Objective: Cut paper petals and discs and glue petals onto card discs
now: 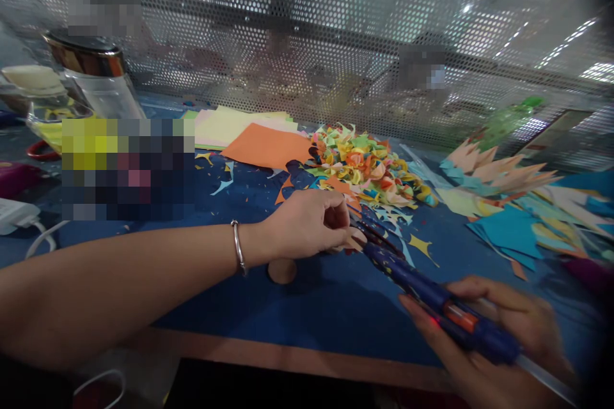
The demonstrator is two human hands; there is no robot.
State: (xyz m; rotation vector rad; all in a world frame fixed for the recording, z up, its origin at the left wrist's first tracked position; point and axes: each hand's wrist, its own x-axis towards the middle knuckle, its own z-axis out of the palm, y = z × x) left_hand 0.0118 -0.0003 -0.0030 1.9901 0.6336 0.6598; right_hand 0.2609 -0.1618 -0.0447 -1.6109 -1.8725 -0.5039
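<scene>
My left hand [307,223], a silver bangle on its wrist, pinches a small orange paper piece [354,241] just above the blue table top [307,300]. My right hand [494,339] is wrapped round a dark blue glue gun [432,297] with an orange trigger. The gun's nozzle points up-left and meets the paper piece at my left fingertips. A small round tan object [282,270] sits on the table right under my left wrist.
A heap of small multicoloured paper curls [369,169] lies behind my hands. Orange and pale paper sheets [259,137] lie at the back left, cut teal and peach paper shapes [518,204] to the right. A glass jar [96,77] stands far left before a perforated metal screen [336,32].
</scene>
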